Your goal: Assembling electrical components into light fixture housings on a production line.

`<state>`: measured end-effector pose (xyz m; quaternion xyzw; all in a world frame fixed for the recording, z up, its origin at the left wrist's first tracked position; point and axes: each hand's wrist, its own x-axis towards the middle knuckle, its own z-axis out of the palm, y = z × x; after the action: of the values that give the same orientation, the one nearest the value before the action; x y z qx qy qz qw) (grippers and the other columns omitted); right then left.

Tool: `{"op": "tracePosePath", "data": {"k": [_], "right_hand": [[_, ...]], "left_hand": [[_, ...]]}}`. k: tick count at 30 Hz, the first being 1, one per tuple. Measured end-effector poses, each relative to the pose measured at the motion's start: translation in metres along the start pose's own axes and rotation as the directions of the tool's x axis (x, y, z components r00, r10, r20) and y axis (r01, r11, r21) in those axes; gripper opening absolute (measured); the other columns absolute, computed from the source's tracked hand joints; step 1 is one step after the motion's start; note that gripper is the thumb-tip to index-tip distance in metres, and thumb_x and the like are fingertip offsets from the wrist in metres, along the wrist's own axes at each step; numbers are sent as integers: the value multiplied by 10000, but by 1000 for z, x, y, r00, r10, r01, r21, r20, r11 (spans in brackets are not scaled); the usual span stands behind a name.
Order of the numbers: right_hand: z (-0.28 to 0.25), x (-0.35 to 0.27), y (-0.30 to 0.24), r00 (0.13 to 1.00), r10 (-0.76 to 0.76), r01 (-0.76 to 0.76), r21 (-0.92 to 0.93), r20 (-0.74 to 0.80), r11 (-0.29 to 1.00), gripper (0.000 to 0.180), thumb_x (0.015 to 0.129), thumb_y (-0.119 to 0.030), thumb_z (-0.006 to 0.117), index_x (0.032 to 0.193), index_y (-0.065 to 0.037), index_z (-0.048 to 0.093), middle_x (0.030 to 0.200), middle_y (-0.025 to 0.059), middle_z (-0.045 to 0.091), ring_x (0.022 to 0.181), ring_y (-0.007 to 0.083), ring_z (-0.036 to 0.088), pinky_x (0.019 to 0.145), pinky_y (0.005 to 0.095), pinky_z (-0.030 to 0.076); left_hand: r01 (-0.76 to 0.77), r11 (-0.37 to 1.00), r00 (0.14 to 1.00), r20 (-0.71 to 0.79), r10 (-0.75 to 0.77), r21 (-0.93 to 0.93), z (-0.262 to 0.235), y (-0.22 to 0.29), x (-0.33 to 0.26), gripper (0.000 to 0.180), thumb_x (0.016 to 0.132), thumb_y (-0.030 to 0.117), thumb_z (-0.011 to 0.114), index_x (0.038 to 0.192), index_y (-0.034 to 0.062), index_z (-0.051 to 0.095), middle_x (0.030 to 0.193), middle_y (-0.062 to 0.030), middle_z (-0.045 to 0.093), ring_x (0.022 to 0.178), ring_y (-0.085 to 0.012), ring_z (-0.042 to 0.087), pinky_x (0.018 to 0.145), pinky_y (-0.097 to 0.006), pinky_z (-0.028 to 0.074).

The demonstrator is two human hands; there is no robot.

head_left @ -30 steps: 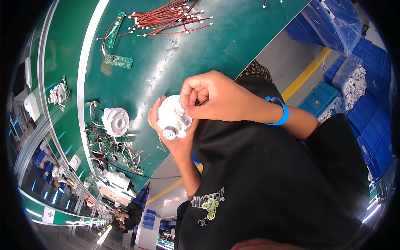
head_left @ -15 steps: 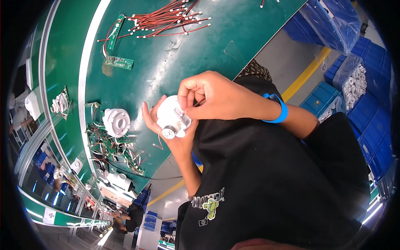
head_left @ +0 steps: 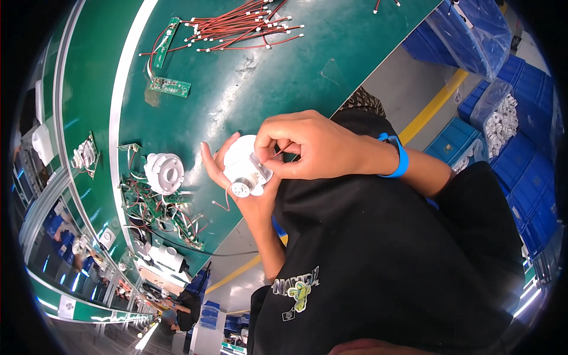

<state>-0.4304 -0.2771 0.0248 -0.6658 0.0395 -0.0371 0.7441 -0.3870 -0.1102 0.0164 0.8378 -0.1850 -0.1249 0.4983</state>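
Note:
My left hand (head_left: 255, 204) is wrapped around a white plastic housing (head_left: 238, 155) from below, its thumb and fingers at the sides. A small silver motor (head_left: 241, 187) sits at the housing's near end, and a thin lead with a small plug hangs from it over the bench. My right hand (head_left: 307, 145) is over the housing's right side, thumb and forefinger pinched on a thin dark red wire (head_left: 286, 148). The wire's far end is hidden by the fingers. A blue band (head_left: 402, 161) circles my right wrist.
Red-black cables (head_left: 242, 26) with white plugs lie in a pile on the green bench (head_left: 284, 77). Two joined circuit boards (head_left: 170, 87) lie closer. On the left are a white ring-shaped part (head_left: 164, 173) and a heap of wired boards (head_left: 160, 213). Blue crates (head_left: 526, 148) stand at right.
My right hand has shifted slightly down, and more of the wire shows between its fingers. The left hand keeps its hold on the housing, and the motor's dangling lead has swung slightly.

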Motion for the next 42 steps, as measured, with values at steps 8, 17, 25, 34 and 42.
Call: {"op": "tracePosePath", "data": {"k": [8, 17, 25, 34, 42], "right_hand": [[1, 4, -2, 996, 60, -66, 105, 60, 992, 136, 776, 35, 697, 825, -19, 582, 763, 0, 591, 597, 54, 468, 511, 219, 363], [-8, 7, -10, 961, 278, -277, 61, -2, 959, 135, 819, 11, 687, 915, -35, 603, 873, -24, 600, 710, 2, 511, 593, 174, 378], [13, 25, -61, 892, -371, 445, -640, 257, 626, 241, 715, -61, 740, 919, -52, 613, 978, 83, 629, 951, 278, 590, 875, 399, 461], [87, 41, -43, 814, 211, 528, -840, 542, 121, 193, 705, -83, 622, 892, -34, 614, 855, 90, 626, 828, 222, 623, 800, 327, 446], [59, 27, -66, 835, -422, 551, -539, 353, 637, 205, 813, -126, 729, 998, -44, 700, 865, 40, 611, 843, 236, 563, 798, 372, 461]], "left_hand": [[25, 991, 999, -31, -30, -133, 3, 5, -2, 1246, 629, 136, 892, 1523, 27, 31, 1279, -176, 523, 1143, -273, 518, 1012, -401, 402], [11, 998, 1000, -29, -9, 69, 1, 10, 14, 1205, 609, 212, 905, 1501, -37, 134, 1356, -143, 499, 1190, -320, 437, 1043, -441, 303], [53, 920, 960, 233, -153, 388, -113, 20, -22, 362, 790, 180, 756, 1110, 40, 660, 1028, -130, 675, 986, -286, 635, 929, -385, 471], [122, 993, 907, -405, -114, -5, -127, 7, -20, 377, 1019, 86, 424, 1384, -3, 445, 1213, -159, 576, 1104, -218, 592, 944, -343, 477], [-10, 972, 981, -186, 55, 235, -86, 27, 92, 315, 914, 184, 624, 1154, -19, 598, 1080, -183, 619, 891, -311, 653, 789, -380, 519]]}}
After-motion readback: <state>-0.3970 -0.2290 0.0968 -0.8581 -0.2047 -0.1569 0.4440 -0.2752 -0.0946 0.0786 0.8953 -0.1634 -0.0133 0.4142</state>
